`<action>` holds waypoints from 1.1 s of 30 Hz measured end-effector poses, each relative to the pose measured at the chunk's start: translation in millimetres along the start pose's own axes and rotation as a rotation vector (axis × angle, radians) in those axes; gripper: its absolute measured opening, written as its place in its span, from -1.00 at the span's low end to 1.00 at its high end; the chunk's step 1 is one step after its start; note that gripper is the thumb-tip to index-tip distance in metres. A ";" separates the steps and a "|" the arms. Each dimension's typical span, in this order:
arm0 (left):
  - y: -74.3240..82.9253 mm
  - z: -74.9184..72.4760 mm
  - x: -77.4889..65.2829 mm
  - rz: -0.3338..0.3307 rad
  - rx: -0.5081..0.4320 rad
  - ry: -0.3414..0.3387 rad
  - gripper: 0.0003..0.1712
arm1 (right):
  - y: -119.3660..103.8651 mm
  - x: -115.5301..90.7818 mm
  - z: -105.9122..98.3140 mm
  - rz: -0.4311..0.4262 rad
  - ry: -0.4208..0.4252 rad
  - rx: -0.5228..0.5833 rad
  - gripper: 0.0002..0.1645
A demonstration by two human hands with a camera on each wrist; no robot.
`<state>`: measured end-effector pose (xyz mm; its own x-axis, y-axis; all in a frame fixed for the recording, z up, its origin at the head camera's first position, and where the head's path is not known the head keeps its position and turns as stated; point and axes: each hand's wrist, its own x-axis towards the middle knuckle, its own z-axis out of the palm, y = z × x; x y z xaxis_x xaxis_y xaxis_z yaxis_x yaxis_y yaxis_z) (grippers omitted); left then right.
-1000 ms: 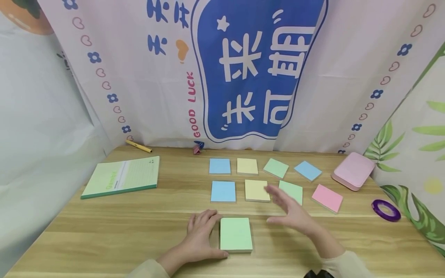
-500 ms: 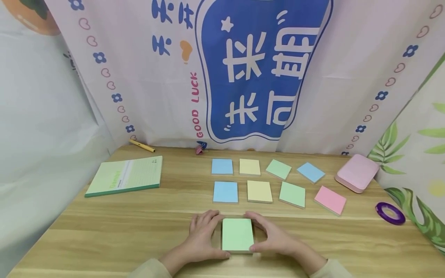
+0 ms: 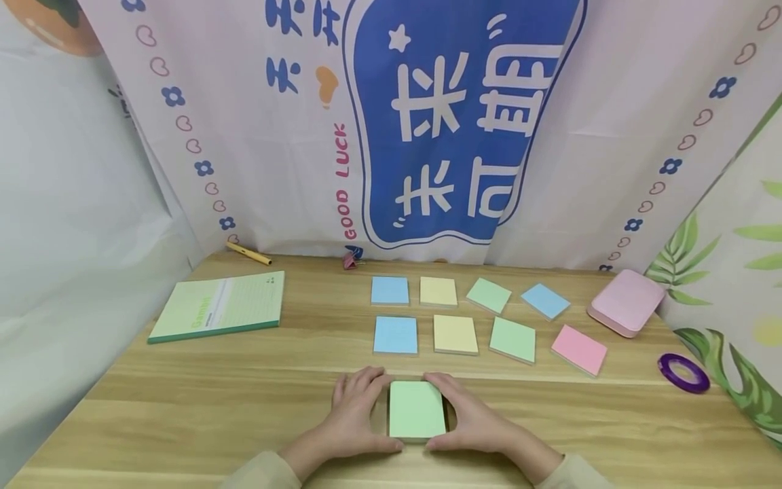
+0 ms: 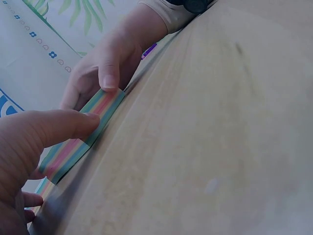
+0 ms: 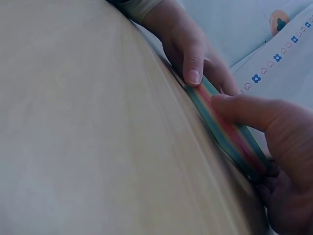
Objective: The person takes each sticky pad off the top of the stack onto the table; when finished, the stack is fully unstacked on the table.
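A square, pale green sticky note pad (image 3: 417, 411) lies near the front of the table, between the two hands. Its thick side shows stripes of teal, yellow and pink in the left wrist view, where the striped edge (image 4: 105, 104) tilts across the picture. The left hand (image 3: 351, 418) grips the pad from the left, thumb on the near edge and fingers at the far corner. From the right, the right hand (image 3: 473, 415) holds it the same way, its thumb (image 5: 239, 110) pressed on the striped side. The fingertips behind the pad are partly hidden.
Behind the hands, two rows of small note pads, including a yellow pad (image 3: 455, 334) and a pink pad (image 3: 579, 350), lie on the table. A green notebook (image 3: 220, 305) and yellow pen (image 3: 249, 253) are left; a pink case (image 3: 627, 302) and purple tape roll (image 3: 683, 373) are right.
The right hand has come down from above the yellow and green pads to the striped pad's right side, and its thumb has shifted onto the near edge. The left hand stays in place.
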<state>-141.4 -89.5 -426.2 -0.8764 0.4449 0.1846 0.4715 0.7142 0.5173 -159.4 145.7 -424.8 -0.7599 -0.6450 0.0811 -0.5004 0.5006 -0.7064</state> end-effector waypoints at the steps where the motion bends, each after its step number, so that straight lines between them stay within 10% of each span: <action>1: -0.1 0.0 0.2 0.001 0.002 0.000 0.04 | 0.1 0.1 0.4 0.001 0.000 -0.010 0.14; 16: 0.4 0.5 1.2 -0.001 0.016 0.000 0.01 | -3.1 -0.2 -10.2 0.015 0.036 0.012 0.13; 33: -0.1 2.6 2.8 -0.025 0.024 0.043 -0.01 | 27.1 -40.4 -72.7 -0.021 0.207 0.226 -0.02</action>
<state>-143.7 -86.9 -427.9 -0.8909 0.4037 0.2079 0.4514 0.7378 0.5019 -172.5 227.3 -396.1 -0.8306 -0.5105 0.2224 -0.4292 0.3323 -0.8399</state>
